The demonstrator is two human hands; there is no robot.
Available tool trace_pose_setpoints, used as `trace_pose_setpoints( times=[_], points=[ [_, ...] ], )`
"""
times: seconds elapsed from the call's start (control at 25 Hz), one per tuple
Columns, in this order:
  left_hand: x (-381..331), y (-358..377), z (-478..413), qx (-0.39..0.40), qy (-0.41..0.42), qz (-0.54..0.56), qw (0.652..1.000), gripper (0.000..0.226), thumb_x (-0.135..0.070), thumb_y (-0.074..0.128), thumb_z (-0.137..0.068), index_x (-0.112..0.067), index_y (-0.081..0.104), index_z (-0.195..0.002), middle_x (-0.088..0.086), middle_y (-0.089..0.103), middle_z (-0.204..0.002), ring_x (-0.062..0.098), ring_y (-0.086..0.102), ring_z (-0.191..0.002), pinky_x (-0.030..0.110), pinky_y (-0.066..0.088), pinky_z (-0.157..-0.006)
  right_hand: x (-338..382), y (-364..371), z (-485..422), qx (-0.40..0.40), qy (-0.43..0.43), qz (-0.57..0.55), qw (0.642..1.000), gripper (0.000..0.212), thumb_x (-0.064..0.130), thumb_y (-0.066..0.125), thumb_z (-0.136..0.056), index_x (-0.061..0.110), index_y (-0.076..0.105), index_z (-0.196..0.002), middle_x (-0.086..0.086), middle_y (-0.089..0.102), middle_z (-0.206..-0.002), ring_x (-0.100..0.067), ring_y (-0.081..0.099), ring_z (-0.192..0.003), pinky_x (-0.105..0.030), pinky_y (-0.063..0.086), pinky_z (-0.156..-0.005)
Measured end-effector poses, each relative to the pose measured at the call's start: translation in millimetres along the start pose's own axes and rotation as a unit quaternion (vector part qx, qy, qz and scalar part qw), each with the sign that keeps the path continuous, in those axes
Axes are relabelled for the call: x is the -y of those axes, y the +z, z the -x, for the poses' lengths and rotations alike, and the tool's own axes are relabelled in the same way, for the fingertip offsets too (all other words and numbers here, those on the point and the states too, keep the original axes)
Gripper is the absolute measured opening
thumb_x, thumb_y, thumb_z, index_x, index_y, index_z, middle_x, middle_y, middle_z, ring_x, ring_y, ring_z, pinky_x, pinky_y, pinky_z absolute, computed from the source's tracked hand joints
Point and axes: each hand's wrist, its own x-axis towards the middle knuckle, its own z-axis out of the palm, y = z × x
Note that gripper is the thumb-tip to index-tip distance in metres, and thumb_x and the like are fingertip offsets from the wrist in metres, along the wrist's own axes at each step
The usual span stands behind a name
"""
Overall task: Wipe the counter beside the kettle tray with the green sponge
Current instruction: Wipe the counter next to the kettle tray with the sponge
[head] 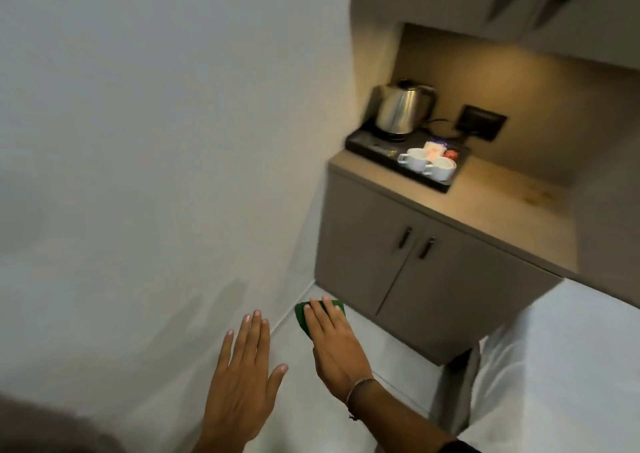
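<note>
My right hand (334,345) holds the green sponge (304,317) flat under its fingers, low in the frame and well short of the cabinet. My left hand (244,373) is spread flat beside it, fingers apart and holding nothing. Up to the right, the beige counter (502,203) carries a black kettle tray (367,147) at its left end. On the tray stand a steel kettle (403,109), two white cups (429,165) and some sachets. The counter to the right of the tray is bare and lit from above.
A white wall (156,140) fills the left. Below the counter are two cabinet doors with dark handles (415,241). A black wall socket (479,121) sits behind the tray, with the kettle cord running to it. A white surface (571,366) juts in at lower right.
</note>
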Motion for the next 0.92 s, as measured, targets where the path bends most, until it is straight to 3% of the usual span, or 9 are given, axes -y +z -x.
trace_pose_setpoints(
  times=[0.24,0.4,0.52,0.64,0.72,0.84,0.92],
  points=[
    [-174,28,-211,-0.034,0.126,0.022,0.991,0.082,-0.06,0.024,-0.101,-0.003,0.029,-0.159,0.019,0.029,-0.168,0.037,0.023,-0.156,0.047,-0.003,-0.123,-257,-83,-13,-0.01,0.154,0.062,0.986,0.082,-0.012,0.047,-0.087,0.01,0.018,-0.16,-0.012,0.018,-0.169,-0.034,0.006,-0.156,-0.048,0.009,-0.126],
    [-277,28,-325,-0.023,0.184,0.035,0.982,0.08,-0.056,0.021,-0.102,-0.003,0.014,-0.162,0.019,0.014,-0.173,0.034,0.009,-0.16,0.055,0.012,-0.129,-385,-144,-28,-0.009,0.204,0.101,0.974,0.082,-0.013,0.053,-0.085,0.007,0.023,-0.159,-0.015,0.022,-0.167,-0.035,0.011,-0.155,-0.045,0.007,-0.126],
    [-335,24,-402,-0.002,0.216,0.033,0.976,0.081,-0.056,0.02,-0.102,-0.003,0.01,-0.163,0.019,0.013,-0.174,0.034,0.007,-0.161,0.059,0.017,-0.129,-467,-176,-41,-0.025,0.252,0.103,0.962,0.073,-0.003,0.061,-0.092,0.01,0.029,-0.157,-0.013,0.028,-0.165,-0.034,0.019,-0.154,-0.046,0.015,-0.123],
    [-379,24,-466,0.013,0.252,0.028,0.967,0.08,-0.054,0.033,-0.104,-0.003,0.014,-0.162,0.02,0.018,-0.173,0.035,0.012,-0.16,0.059,0.018,-0.129,-535,-193,-56,-0.009,0.292,0.122,0.949,0.069,0.002,0.06,-0.096,0.01,0.029,-0.157,-0.013,0.027,-0.166,-0.034,0.02,-0.154,-0.048,0.02,-0.123],
    [-401,31,-497,0.029,0.262,0.036,0.964,0.079,-0.054,0.034,-0.105,-0.005,0.014,-0.163,0.018,0.016,-0.174,0.034,0.009,-0.161,0.058,0.016,-0.129,-565,-191,-62,0.03,0.313,0.12,0.942,0.067,0.009,0.054,-0.1,0.013,0.022,-0.159,-0.01,0.021,-0.168,-0.031,0.012,-0.156,-0.045,0.013,-0.124],
    [-423,49,-538,0.049,0.283,0.032,0.957,0.078,-0.058,0.025,-0.106,-0.008,0.006,-0.164,0.016,0.006,-0.176,0.032,0.0,-0.161,0.056,0.01,-0.13,-588,-176,-59,0.098,0.33,0.082,0.935,0.072,0.035,0.043,-0.097,0.024,0.013,-0.161,0.0,0.01,-0.171,-0.022,-0.001,-0.157,-0.047,-0.002,-0.126],
    [-428,61,-562,0.059,0.288,0.032,0.955,0.078,-0.058,0.021,-0.107,-0.009,0.001,-0.164,0.015,0.001,-0.176,0.031,-0.005,-0.161,0.055,0.007,-0.131,-592,-164,-55,0.08,0.353,0.049,0.931,0.072,0.045,0.038,-0.096,0.031,0.012,-0.161,0.009,0.006,-0.169,-0.017,-0.005,-0.156,-0.049,-0.003,-0.126]
  ],
)
